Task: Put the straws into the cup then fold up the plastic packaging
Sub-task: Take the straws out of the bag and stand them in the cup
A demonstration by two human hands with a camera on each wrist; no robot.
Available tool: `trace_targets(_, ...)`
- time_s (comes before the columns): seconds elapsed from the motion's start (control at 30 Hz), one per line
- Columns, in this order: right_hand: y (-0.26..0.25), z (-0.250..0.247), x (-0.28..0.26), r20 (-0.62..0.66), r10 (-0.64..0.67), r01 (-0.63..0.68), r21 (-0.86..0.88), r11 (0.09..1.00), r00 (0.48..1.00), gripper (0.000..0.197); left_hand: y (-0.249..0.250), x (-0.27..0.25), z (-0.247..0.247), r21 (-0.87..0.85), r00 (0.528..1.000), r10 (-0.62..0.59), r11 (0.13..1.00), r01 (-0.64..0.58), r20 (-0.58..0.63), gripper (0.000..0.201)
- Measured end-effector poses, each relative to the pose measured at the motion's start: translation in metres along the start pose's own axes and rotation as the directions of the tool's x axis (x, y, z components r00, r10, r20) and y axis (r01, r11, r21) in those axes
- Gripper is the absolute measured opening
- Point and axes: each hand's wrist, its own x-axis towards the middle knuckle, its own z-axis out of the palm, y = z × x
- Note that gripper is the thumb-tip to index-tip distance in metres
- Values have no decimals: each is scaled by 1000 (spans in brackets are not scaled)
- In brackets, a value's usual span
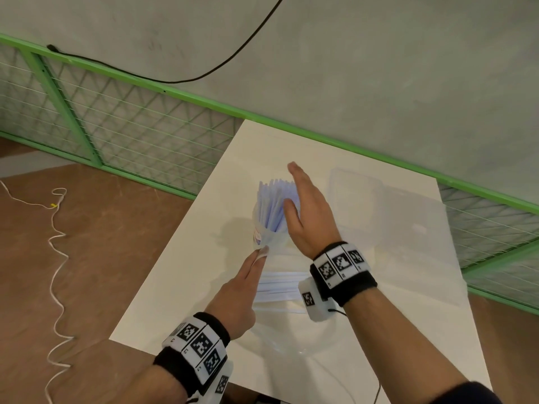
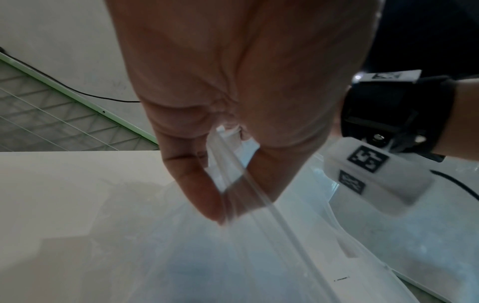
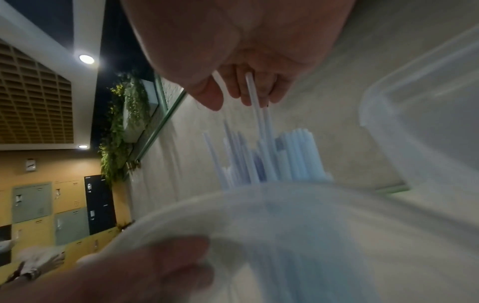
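A clear plastic cup stands on the white table, with a fan of pale blue straws sticking up out of it. My left hand pinches the near rim of the cup between thumb and fingertip; the left wrist view shows that pinch on a clear ridged edge. My right hand is held flat beside the straws, fingers straight, touching their tops. In the right wrist view the fingers lie against a couple of straws above the cup's rim. The plastic packaging with white straws lies under my right wrist.
A clear plastic container sits on the table to the right of the cup, close to my right hand and seen as a big blurred box. A green mesh fence runs behind the table. A white cord lies on the brown floor at left.
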Motion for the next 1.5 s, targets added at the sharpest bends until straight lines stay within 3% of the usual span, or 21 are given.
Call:
trace_targets(0.13,12,14,-20,37,46,-44,-75,996,998,53,-3,1,3,-27,1000,24,999,-24,-3,109)
trace_targets(0.33,13,19,-9,27,5,-1,-126,992,1000,58,1,4,3,-20,1000,29,999,-29,11,109)
trace_targets(0.47,14,24,-10,182,-7,66,-320,945,983,67,3,2,2,4,1000,16,1000,-16,14,108)
trace_targets(0.6,2,13,-13,72,10,7,-231,973,997,74,4,1,-2,30,1000,1,1000,-1,15,106)
trace_targets(0.77,7,27,-28,258,-15,135,-455,880,966,78,6,1,-4,54,1000,-20,998,19,16,105)
trace_targets(0.93,-6,17,-16,69,-75,90,-265,960,995,80,8,1,-6,67,998,-42,997,39,39,104)
trace_targets(1.03,-7,28,-16,189,-112,171,-330,928,976,75,8,3,-6,80,998,-50,996,46,37,102)
trace_targets(1.13,-4,34,-17,281,-58,175,-413,894,958,66,8,3,-6,93,997,-74,993,70,37,100)
trace_targets(1.23,-14,13,-14,93,-114,137,-292,947,989,50,4,1,-6,72,998,-49,996,47,26,106)
trace_targets(1.3,-24,-6,-24,-124,-239,212,-196,957,963,37,1,2,-6,57,999,-36,998,34,21,108)
trace_targets(1.37,-31,-9,-48,-201,-311,296,-105,950,929,30,0,2,-6,48,999,-36,998,35,15,106)
trace_targets(1.43,-32,4,-78,-33,-288,283,-99,954,957,25,-2,3,-4,19,1000,-19,1000,19,19,104)
trace_targets(1.47,-27,17,-92,129,-211,226,-117,967,969,24,-2,4,-2,-5,1000,-4,1000,4,24,104)
trace_targets(1.5,-18,31,-104,303,-99,154,-166,974,948,26,-3,6,0,-27,1000,10,1000,-9,28,105)
